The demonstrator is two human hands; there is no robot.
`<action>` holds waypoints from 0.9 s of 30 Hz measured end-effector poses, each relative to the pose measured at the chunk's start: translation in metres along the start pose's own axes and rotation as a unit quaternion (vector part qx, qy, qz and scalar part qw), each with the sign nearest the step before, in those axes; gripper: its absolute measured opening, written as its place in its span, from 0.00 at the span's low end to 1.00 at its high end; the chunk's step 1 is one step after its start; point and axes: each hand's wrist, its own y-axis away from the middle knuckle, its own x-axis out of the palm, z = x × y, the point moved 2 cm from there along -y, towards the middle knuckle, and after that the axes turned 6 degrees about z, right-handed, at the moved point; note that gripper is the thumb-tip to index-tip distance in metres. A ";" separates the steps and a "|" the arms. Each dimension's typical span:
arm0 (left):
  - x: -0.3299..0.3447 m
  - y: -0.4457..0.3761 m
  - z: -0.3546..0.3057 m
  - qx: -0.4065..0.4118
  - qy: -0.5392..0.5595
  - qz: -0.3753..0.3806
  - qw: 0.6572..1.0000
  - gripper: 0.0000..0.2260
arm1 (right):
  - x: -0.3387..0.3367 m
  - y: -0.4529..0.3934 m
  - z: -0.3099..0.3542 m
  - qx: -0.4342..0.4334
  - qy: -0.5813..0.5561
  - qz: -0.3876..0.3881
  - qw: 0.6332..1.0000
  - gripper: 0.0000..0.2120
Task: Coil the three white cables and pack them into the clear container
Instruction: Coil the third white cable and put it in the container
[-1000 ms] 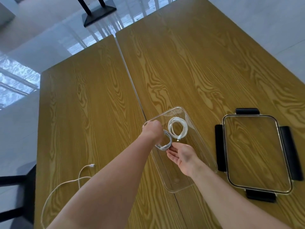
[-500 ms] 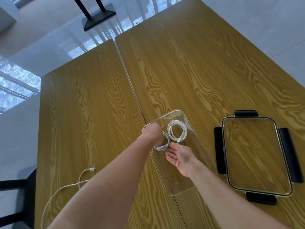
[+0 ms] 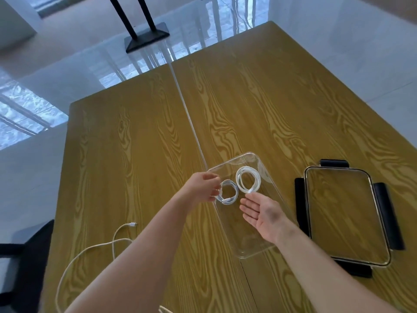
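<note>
The clear container [image 3: 248,251] lies on the wooden table. Two coiled white cables rest inside it: one coil [image 3: 248,182] toward the far end and a smaller coil [image 3: 228,192] to its left. My left hand [image 3: 202,186] hovers at the container's left rim, its loosely spread fingertips at the smaller coil's left edge. Over the container's near half, my right hand [image 3: 262,212] is held flat, palm up, holding nothing, its fingertips just below the two coils. The third white cable [image 3: 112,242] trails uncoiled on the table at the near left, partly hidden by my left arm.
The container's clear lid [image 3: 347,219] with black clips lies flat to the right of the container. A seam [image 3: 187,114] runs between the two table tops. A black chair [image 3: 29,263] stands at the near left edge. A black stand base [image 3: 146,37] is on the floor beyond.
My left hand has drawn back to the left off the smaller coil, which now lies uncovered in the container. My right hand has pulled slightly toward me, palm still up.
</note>
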 end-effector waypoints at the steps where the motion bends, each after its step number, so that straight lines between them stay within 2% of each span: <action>1: -0.004 0.008 0.005 0.005 0.032 0.003 0.999 0.08 | 0.000 0.005 0.001 -0.009 0.007 0.001 1.000 0.21; 7: -0.036 0.065 0.047 0.026 0.210 -0.012 0.977 0.09 | 0.009 0.041 -0.004 -0.052 0.026 0.009 0.998 0.18; 11: -0.063 0.105 0.089 0.035 0.287 -0.040 0.956 0.08 | 0.024 0.062 -0.013 -0.068 0.027 0.003 0.997 0.15; 21: -0.122 0.203 0.217 0.036 0.379 -0.138 0.915 0.10 | 0.094 0.086 -0.070 -0.070 0.174 0.034 0.982 0.15; 27: -0.143 0.245 0.278 0.005 0.386 -0.202 0.900 0.10 | 0.128 0.084 -0.114 -0.043 0.202 0.061 0.977 0.15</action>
